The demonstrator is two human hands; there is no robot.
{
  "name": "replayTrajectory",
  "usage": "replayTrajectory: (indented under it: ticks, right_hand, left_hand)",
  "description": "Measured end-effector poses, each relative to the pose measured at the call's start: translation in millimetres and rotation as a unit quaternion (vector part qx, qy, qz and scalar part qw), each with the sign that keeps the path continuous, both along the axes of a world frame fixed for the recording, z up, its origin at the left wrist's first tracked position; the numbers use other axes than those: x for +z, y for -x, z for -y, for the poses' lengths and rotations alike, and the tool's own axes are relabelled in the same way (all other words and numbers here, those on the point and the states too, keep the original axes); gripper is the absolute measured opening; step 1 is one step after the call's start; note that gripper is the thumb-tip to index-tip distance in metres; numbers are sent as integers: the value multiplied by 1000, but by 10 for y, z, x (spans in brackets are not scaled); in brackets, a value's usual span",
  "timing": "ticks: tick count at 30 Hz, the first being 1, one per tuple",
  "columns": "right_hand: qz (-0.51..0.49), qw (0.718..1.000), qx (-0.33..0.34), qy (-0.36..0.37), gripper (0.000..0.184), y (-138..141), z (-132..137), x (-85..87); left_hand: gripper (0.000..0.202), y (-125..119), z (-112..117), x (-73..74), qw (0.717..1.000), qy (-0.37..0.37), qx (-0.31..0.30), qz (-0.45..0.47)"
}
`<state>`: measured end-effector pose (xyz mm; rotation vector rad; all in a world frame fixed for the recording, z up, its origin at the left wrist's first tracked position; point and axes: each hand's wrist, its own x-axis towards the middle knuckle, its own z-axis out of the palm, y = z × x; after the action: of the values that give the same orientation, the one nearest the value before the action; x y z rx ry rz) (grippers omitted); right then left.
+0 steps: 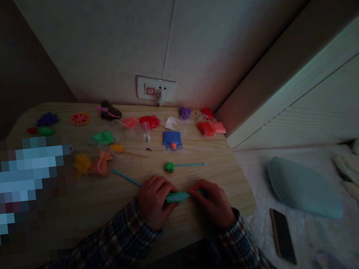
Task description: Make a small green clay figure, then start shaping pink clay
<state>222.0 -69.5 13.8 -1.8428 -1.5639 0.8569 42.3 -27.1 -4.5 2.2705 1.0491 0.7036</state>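
Observation:
A flat turquoise-and-green strip (180, 197) lies between my hands, just above the tabletop; whether it is modelling clay or a plastic tool I cannot tell. My left hand (157, 200) is closed round its left end, hiding part of it. At the right end, the fingers of my right hand (212, 200) pinch it. A thin blue stick (126, 177) reaches out to the left from behind my left hand. Just beyond both hands, a small green lump (169, 167) with a dark or red spot sits at the end of another thin blue stick (191, 165).
Across the wooden table (200, 151) lie a blue clay packet (172, 139), red packets (211, 127), green clay (103, 137), orange clay (101, 164) and a round orange-pink slice shape (80, 118). A wall socket (155, 88) is behind. A phone (283, 235) rests at right on white bedding.

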Motion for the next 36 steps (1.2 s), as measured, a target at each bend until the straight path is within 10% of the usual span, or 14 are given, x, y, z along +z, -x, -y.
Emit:
replayTrajectory:
  ticks: [36]
  right_hand:
    - [91,992,72,-50,18,108,-120,53]
  left_hand:
    - [17,-33,31,-116,989,-128,74,20]
